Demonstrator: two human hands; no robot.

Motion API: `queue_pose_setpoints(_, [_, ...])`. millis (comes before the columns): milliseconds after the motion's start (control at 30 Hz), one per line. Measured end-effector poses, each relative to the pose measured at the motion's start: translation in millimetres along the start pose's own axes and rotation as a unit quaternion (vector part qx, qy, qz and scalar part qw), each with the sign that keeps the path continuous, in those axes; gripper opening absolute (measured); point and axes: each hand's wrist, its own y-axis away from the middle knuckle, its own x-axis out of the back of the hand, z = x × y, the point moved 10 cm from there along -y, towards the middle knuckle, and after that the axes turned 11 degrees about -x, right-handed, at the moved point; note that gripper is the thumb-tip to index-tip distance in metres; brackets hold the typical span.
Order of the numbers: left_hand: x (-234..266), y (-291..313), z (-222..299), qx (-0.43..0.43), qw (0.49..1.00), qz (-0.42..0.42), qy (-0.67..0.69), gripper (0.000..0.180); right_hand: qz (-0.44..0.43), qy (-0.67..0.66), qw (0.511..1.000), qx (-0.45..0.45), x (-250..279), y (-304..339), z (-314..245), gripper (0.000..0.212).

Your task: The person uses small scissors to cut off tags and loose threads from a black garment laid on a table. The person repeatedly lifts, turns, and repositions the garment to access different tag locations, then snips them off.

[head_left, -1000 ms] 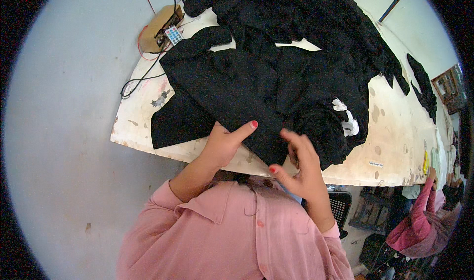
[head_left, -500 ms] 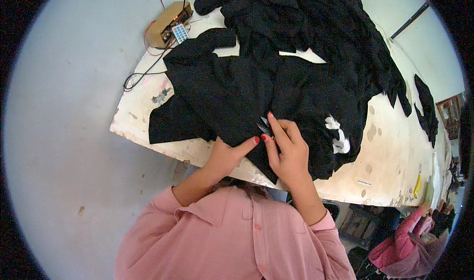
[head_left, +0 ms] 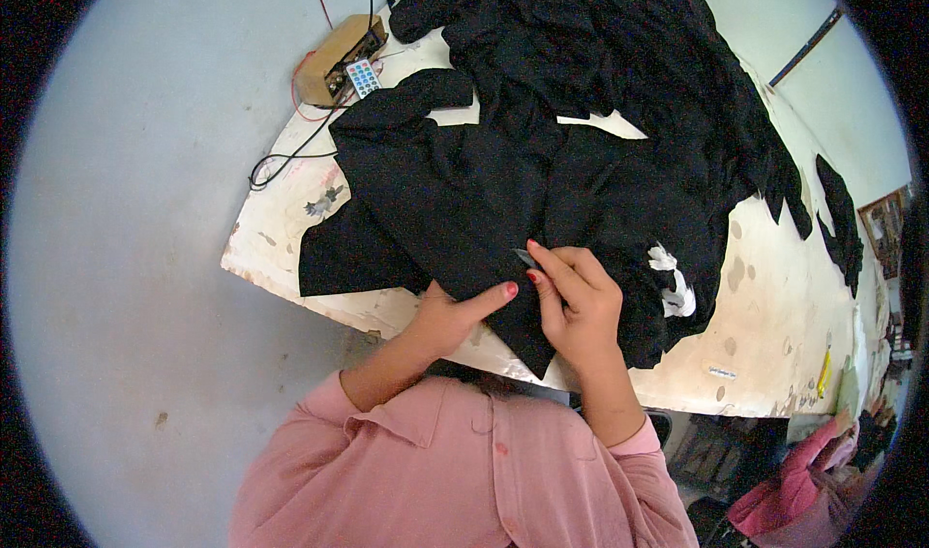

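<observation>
Black cloth (head_left: 455, 195) lies spread over the near part of the pale table, its lower edge toward me. My left hand (head_left: 447, 322) is closed on that edge, thumb on top and fingers hidden underneath. In a pinch between thumb and fingers, my right hand (head_left: 584, 301) holds small thread snips (head_left: 524, 257). Their pointed metal blades show over the cloth, close together, just above my left thumb. The rest of the snips is hidden in my palm. No thread can be made out at the tips.
A larger heap of black cloth (head_left: 619, 35) covers the far side of the table (head_left: 764, 306). White scraps (head_left: 674, 282) lie to the right. At the back left stand a brown box with wiring (head_left: 339, 55) and a remote control (head_left: 364, 78). A person in pink (head_left: 798, 485) is at the lower right.
The snips' blades were spread apart and are now nearly together. Both hands have stayed at the same part of the cloth, while the whole view has shifted slightly.
</observation>
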Motion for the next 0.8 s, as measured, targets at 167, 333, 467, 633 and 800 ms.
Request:
queue_pose_setpoints(167, [3.1,-4.3,33.6,-0.049,0.997,-0.011,-0.064,0.035,0.022,0.018,0.999,-0.033,5.1,8.6,3.6,0.033])
queue_pose_setpoints(333, [6.4,-0.2,20.7,0.017,0.997,0.023,0.072,0.031,0.026,0.049,0.998,0.013,1.9,13.3,-13.9,0.036])
queue_pose_setpoints(467, [3.9,2.2,18.0,0.016,0.992,0.000,0.125,0.033,0.020,0.061,0.997,0.030,-0.4,11.4,-21.8,0.037])
queue_pose_setpoints(633, [-3.8,3.0,18.8,0.020,0.985,-0.018,0.171,0.036,0.009,0.049,0.998,0.037,-3.5,11.3,-26.2,0.038])
queue_pose_setpoints(800, [-3.4,5.3,13.6,0.055,0.977,0.004,0.205,0.034,0.012,0.062,0.997,0.044,-3.8,11.1,-30.8,0.038])
